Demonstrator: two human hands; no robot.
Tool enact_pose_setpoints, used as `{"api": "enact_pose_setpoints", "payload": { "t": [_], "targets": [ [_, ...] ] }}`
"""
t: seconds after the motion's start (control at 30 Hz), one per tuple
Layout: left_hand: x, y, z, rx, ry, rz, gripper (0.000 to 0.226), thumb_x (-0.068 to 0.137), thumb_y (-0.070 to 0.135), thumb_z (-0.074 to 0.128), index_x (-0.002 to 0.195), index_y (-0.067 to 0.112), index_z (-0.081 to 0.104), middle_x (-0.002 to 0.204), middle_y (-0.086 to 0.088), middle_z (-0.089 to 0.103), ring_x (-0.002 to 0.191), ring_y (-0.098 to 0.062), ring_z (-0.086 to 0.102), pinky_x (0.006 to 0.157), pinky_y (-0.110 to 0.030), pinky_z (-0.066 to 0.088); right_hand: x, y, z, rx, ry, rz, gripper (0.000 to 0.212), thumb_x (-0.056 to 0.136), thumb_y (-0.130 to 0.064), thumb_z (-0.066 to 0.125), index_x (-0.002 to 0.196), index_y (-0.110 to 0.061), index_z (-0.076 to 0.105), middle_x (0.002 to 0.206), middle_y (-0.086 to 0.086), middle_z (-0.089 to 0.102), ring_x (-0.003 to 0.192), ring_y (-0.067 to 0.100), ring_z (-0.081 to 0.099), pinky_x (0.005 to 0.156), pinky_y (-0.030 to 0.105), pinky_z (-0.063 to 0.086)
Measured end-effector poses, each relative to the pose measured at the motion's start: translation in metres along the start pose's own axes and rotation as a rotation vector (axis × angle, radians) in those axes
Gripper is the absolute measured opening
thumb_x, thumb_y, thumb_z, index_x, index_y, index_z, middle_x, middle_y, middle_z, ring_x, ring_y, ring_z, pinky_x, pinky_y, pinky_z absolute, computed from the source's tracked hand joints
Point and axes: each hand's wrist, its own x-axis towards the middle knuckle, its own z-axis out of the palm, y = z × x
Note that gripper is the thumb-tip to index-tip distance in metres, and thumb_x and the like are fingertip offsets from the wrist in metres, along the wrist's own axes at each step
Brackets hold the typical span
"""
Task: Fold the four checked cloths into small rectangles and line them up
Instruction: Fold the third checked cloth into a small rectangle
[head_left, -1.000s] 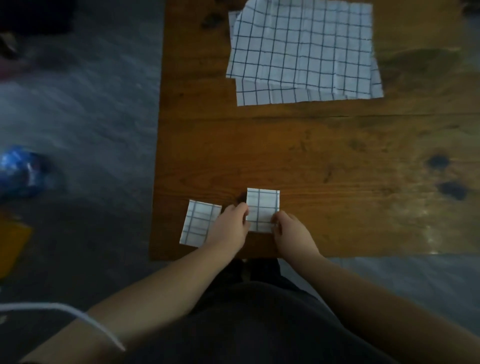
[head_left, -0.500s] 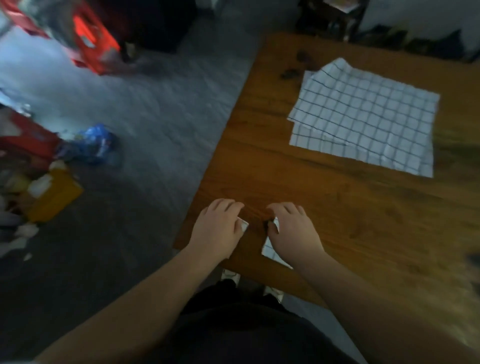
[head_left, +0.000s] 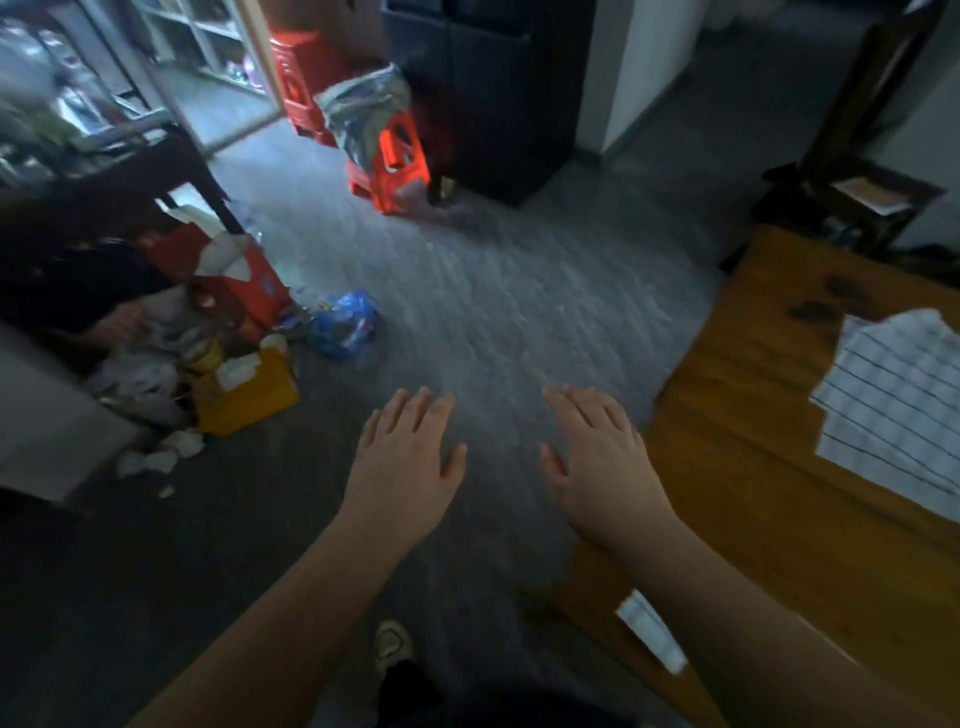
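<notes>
My left hand (head_left: 408, 457) and my right hand (head_left: 597, 452) hover palm-down with straight, spread fingers over the grey floor, left of the wooden table (head_left: 727, 441). Neither holds anything. Unfolded checked cloths (head_left: 893, 405) lie stacked on the table at the right edge of the view. A small folded checked cloth (head_left: 649, 629) shows at the table's near edge, partly hidden by my right forearm. The other folded cloth is out of sight.
Floor clutter lies at the left: a yellow box (head_left: 249, 395), a blue bag (head_left: 345, 322), crumpled paper. Red plastic stools (head_left: 389, 161) and a dark cabinet (head_left: 498, 88) stand at the back. A dark wooden chair (head_left: 852, 192) stands beyond the table.
The view has swung left, away from the table. Both hands lifted off the folded cloths and now hang open over the floor.
</notes>
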Motion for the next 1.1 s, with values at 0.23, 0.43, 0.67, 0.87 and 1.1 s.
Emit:
{"api": "enact_pose_setpoints", "payload": {
  "t": [0.23, 0.43, 0.67, 0.87, 1.1],
  "targets": [
    [0.041, -0.153, -0.070, -0.019, 0.019, -0.114, 0.068, 0.103, 0.055, 0.036, 0.162, 0.031, 0.010, 0.171, -0.002, 0.010, 0.157, -0.024, 0.002, 0.128, -0.047, 0.008, 0.104, -0.162, 0.048, -0.012, 0.003, -0.115, 0.067, 0.104, -0.042, 0.045, 0.163, -0.027, 0.018, 0.170, 0.000, 0.018, 0.157, 0.023, 0.009, 0.126, 0.044, 0.016],
    [0.095, -0.198, -0.101, -0.068, 0.067, -0.090, 0.068, 0.102, 0.055, 0.038, 0.160, 0.031, 0.012, 0.169, 0.000, 0.016, 0.157, -0.022, 0.007, 0.127, -0.047, 0.012, 0.169, -0.204, 0.044, -0.068, 0.032, -0.136, 0.068, 0.103, -0.044, 0.045, 0.163, -0.031, 0.015, 0.171, -0.002, 0.015, 0.157, 0.022, 0.008, 0.125, 0.043, 0.015],
    [0.213, -0.172, -0.112, -0.040, -0.025, 0.032, 0.070, 0.103, 0.056, 0.036, 0.161, 0.031, 0.006, 0.171, 0.000, 0.005, 0.157, -0.023, 0.000, 0.126, -0.046, 0.005, 0.257, -0.156, 0.008, -0.056, 0.064, -0.002, 0.069, 0.103, -0.046, 0.042, 0.163, -0.032, 0.012, 0.171, -0.002, 0.012, 0.157, 0.021, 0.004, 0.126, 0.043, 0.013],
    [0.364, -0.106, -0.117, 0.017, 0.002, 0.122, 0.070, 0.103, 0.054, 0.039, 0.161, 0.031, 0.008, 0.171, -0.001, 0.007, 0.157, -0.024, 0.000, 0.125, -0.045, 0.004, 0.369, -0.083, -0.047, 0.050, 0.128, 0.067, 0.069, 0.103, -0.051, 0.041, 0.163, -0.035, 0.009, 0.171, -0.006, 0.010, 0.157, 0.018, 0.005, 0.125, 0.042, 0.016],
    [0.539, -0.006, -0.145, 0.009, 0.047, 0.289, 0.067, 0.102, 0.052, 0.039, 0.160, 0.029, 0.015, 0.170, -0.002, 0.015, 0.157, -0.025, 0.007, 0.127, -0.043, 0.011, 0.496, 0.016, -0.136, 0.020, 0.201, 0.146, 0.069, 0.103, -0.050, 0.039, 0.163, -0.029, 0.011, 0.171, 0.000, 0.013, 0.157, 0.022, 0.007, 0.126, 0.047, 0.020]
  ]
}}
